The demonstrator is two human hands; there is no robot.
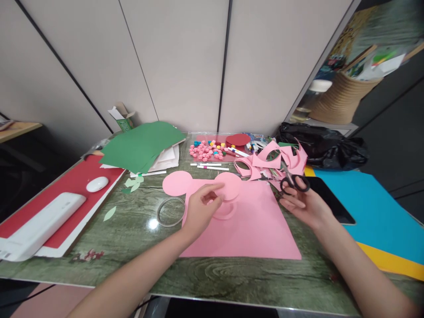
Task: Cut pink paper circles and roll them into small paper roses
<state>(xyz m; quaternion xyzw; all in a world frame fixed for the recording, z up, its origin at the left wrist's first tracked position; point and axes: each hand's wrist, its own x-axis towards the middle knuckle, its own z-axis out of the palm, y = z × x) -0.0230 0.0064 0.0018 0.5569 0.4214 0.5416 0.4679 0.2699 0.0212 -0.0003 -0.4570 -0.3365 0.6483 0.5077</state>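
A large pink paper sheet point(255, 229) lies on the green table in front of me. On its upper left edge sit pink paper circles point(179, 183). My left hand point(200, 209) rests on the sheet with its fingers pinched on a pink cut-out piece point(228, 207). My right hand point(303, 204) is to the right of the sheet, palm up, fingers around the black handles of scissors point(293, 181) that point away from me. A clear tape ring point(171, 211) lies just left of my left hand.
Pink paper offcuts point(281, 157), markers point(212, 166) and small pink pom-poms point(206, 152) sit behind the sheet. Green paper sheets point(142, 145) lie at the back left, a white mouse point(97, 183) and keyboard point(39, 223) on a red mat at left. Blue paper point(374, 207), a tablet point(331, 201) and a black bag point(324, 143) are at right.
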